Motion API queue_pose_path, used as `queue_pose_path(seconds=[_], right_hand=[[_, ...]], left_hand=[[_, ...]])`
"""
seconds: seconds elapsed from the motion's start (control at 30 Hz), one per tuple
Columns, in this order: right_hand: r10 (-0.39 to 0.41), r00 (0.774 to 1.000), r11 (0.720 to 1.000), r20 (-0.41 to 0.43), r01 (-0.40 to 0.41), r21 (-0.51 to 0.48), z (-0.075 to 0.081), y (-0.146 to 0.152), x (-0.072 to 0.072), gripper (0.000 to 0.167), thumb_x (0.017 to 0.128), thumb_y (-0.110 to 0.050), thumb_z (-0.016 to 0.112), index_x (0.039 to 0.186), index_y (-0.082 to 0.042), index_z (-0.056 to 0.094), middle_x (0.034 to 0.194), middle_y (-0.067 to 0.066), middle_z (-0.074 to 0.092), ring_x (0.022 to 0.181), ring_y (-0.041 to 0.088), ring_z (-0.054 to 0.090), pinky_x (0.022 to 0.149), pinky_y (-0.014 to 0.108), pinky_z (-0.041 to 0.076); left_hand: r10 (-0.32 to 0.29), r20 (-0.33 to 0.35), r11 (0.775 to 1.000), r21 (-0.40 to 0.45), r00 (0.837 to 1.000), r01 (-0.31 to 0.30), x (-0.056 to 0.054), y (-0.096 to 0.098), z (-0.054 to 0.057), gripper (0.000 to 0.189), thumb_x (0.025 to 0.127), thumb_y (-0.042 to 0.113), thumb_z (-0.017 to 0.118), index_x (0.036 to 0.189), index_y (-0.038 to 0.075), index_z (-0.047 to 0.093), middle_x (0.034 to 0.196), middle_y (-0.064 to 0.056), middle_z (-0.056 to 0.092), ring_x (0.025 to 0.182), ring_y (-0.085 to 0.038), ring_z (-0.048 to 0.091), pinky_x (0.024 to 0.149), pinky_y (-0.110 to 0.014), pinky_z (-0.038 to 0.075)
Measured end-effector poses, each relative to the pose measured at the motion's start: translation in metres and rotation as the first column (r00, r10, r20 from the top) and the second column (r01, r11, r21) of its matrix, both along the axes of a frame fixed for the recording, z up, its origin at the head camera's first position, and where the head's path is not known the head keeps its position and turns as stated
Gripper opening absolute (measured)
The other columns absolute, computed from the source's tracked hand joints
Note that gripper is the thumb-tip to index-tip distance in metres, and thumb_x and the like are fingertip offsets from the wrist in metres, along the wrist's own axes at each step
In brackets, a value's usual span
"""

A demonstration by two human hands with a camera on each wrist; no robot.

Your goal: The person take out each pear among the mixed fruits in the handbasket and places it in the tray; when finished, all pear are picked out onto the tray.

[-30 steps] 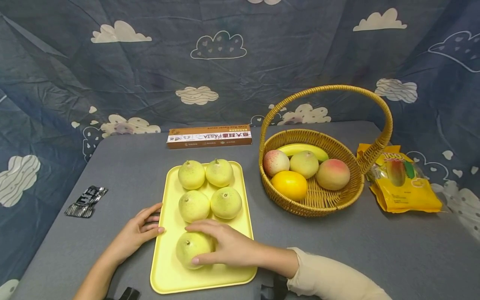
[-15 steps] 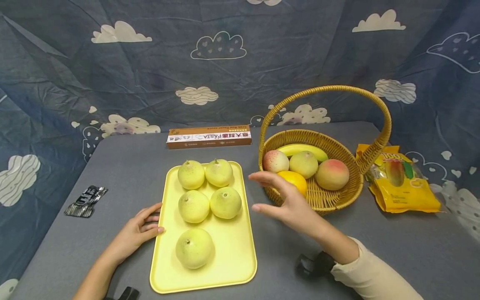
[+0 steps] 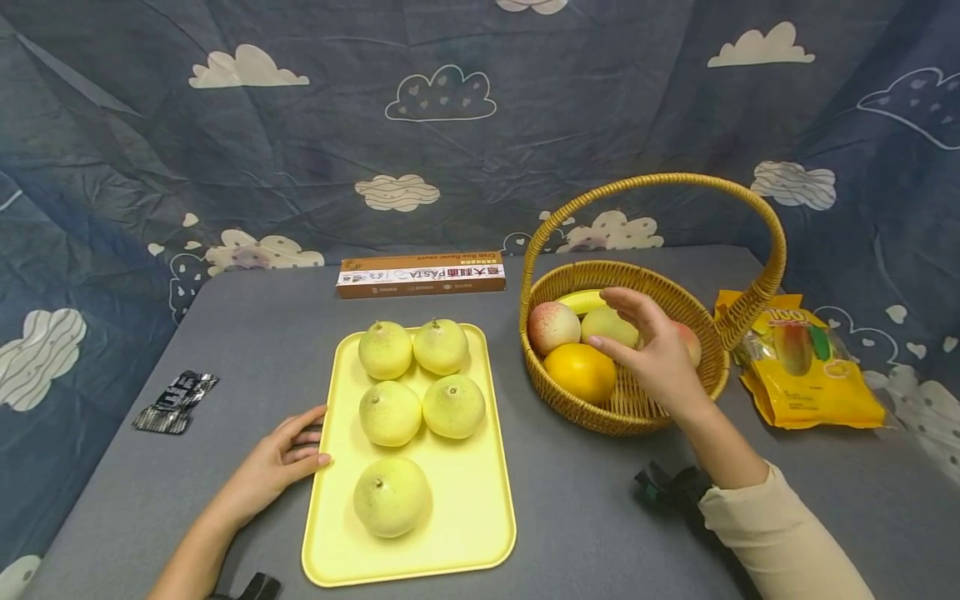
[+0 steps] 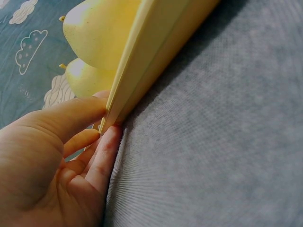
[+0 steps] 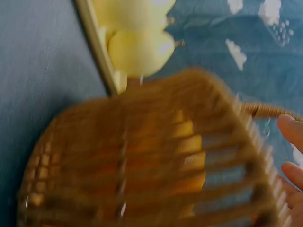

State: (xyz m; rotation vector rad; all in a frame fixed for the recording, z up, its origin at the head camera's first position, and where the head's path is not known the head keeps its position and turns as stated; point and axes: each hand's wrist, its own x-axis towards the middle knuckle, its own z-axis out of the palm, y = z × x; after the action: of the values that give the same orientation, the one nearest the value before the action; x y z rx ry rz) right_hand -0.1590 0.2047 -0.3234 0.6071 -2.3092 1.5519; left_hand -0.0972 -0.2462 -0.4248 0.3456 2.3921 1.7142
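My left hand (image 3: 277, 462) holds the left edge of a pale yellow tray (image 3: 465, 533); in the left wrist view the thumb lies on its rim with fingers against the outer side. On the tray stand several yellow-green pears (image 3: 390, 497), two pairs behind a single one. Over the wicker basket (image 3: 611, 421) hovers my right hand (image 3: 660, 354), thumb and fingers spread and nothing between them. Close by it are a pale green pear (image 3: 600, 325), a yellow fruit (image 3: 581, 372) and a pinkish peach (image 3: 553, 329). Another peach (image 3: 690, 343) is partly hidden by the hand, as is a banana (image 3: 581, 302).
The basket's tall handle (image 3: 652, 181) arches over the fruit. A pasta box (image 3: 420, 275) lies at the back, a yellow snack bag (image 3: 810, 367) right of the basket, and a black-and-silver wrapper (image 3: 176, 402) at the left. A cloud-print cloth (image 3: 450, 150) hangs behind.
My right hand has let go of the front pear on the tray and moved right and away from me to above the basket. My left hand has stayed at the tray's edge.
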Motion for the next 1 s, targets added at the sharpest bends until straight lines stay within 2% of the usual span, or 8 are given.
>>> queue_pose_path(seconds=[0.1, 0.33, 0.63, 0.77, 1.0], right_hand=[[-0.065, 0.996, 0.997, 0.059, 0.063, 0.042, -0.001, 0.008, -0.004, 0.055, 0.078, 0.006, 0.066, 0.127, 0.006, 0.040, 0.127, 0.019, 0.043, 0.119, 0.029, 0.037, 0.102, 0.040, 0.030], [-0.174, 0.972, 0.977, 0.158, 0.150, 0.150, -0.021, 0.031, -0.024, 0.061, 0.079, -0.016, 0.071, 0.131, -0.006, 0.041, 0.131, 0.011, 0.042, 0.120, 0.029, 0.037, 0.099, 0.047, 0.031], [-0.153, 0.966, 0.977, 0.207, 0.115, 0.181, -0.028, 0.042, -0.037, 0.063, 0.080, -0.019, 0.070, 0.131, -0.001, 0.039, 0.131, 0.016, 0.040, 0.118, 0.031, 0.038, 0.093, 0.049, 0.038], [-0.128, 0.960, 0.976, 0.250, 0.078, 0.202, -0.029, 0.045, -0.041, 0.064, 0.080, -0.021, 0.069, 0.132, -0.001, 0.038, 0.131, 0.018, 0.039, 0.116, 0.033, 0.040, 0.092, 0.049, 0.039], [-0.084, 0.959, 0.965, 0.270, 0.011, 0.262, -0.030, 0.052, -0.049, 0.063, 0.081, -0.021, 0.068, 0.132, 0.002, 0.037, 0.130, 0.022, 0.038, 0.111, 0.040, 0.044, 0.092, 0.052, 0.039]], left_hand=[[0.001, 0.000, 1.000, 0.001, 1.000, -0.001, 0.000, 0.000, 0.000, 0.066, 0.082, 0.010, 0.066, 0.138, 0.001, 0.032, 0.122, -0.022, 0.038, 0.100, -0.009, 0.049, 0.082, -0.020, 0.047], [0.001, 0.009, 1.000, 0.010, 1.000, -0.001, 0.000, 0.000, -0.001, 0.066, 0.082, 0.009, 0.066, 0.138, 0.000, 0.032, 0.123, -0.022, 0.037, 0.100, -0.008, 0.049, 0.081, -0.020, 0.048], [0.003, -0.003, 1.000, 0.004, 1.000, -0.003, 0.000, -0.001, -0.002, 0.066, 0.082, 0.009, 0.066, 0.138, 0.000, 0.032, 0.122, -0.022, 0.038, 0.099, -0.008, 0.049, 0.081, -0.020, 0.048], [0.002, 0.000, 1.000, 0.004, 1.000, -0.002, 0.000, -0.001, -0.001, 0.066, 0.082, 0.009, 0.066, 0.138, 0.000, 0.032, 0.122, -0.022, 0.038, 0.100, -0.008, 0.050, 0.082, -0.020, 0.048], [-0.001, 0.004, 1.000, 0.006, 1.000, 0.001, 0.000, 0.000, -0.001, 0.066, 0.082, 0.010, 0.066, 0.138, 0.001, 0.032, 0.123, -0.022, 0.037, 0.101, -0.010, 0.050, 0.082, -0.021, 0.048]])
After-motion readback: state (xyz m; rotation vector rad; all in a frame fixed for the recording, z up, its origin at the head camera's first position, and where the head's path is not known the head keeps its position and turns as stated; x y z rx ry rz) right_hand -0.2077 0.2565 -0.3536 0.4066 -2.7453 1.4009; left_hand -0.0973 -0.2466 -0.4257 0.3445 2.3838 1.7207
